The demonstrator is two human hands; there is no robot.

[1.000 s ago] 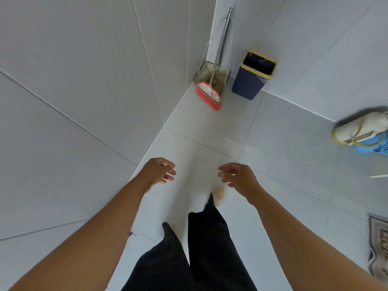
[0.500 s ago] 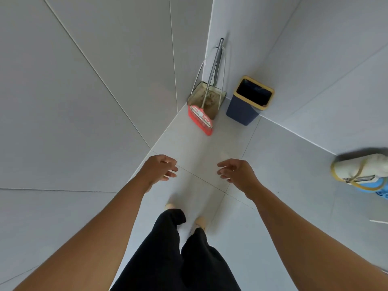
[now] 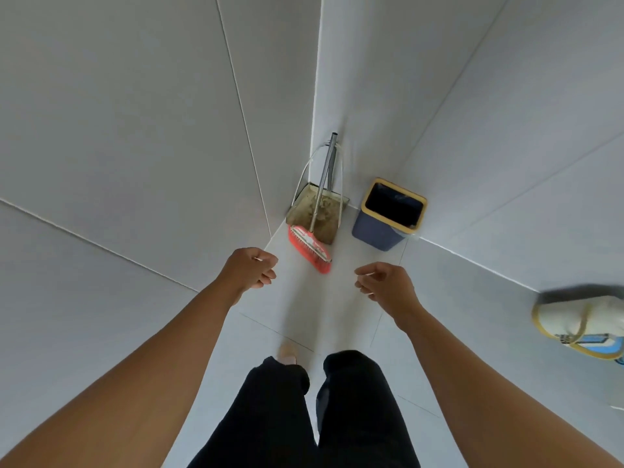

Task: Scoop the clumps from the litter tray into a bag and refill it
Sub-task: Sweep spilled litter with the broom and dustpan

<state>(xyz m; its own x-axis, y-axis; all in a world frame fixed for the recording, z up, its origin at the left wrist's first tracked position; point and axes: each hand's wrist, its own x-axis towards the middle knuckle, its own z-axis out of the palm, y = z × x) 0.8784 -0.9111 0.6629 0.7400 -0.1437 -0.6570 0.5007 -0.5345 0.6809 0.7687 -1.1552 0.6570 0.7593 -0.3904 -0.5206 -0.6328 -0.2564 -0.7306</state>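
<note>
Standing in a tiled corner, looking down past my arms. My left hand and right hand are held out in front at about the same height, well apart. The fingers of each are loosely curled and hold nothing, and neither hand touches anything.

The litter tray is outside my view.

Ahead, in the corner where the two walls meet:
- A dustpan sits on the floor with brownish grit in its pan. Its wire handle rises against the wall.
- A broom with a red head rests at the dustpan's front edge. Its metal pole leans back into the corner.
- A navy bin with a yellow rim stands just beside the dustpan, to its right, with a dark inside.

At the right edge, a white sack with yellow trim and a blue print lies on the floor, partly cut off and blurred. I cannot tell what is in it.

Below my hands are my black trousers. One bare foot shows on the pale tile.
</note>
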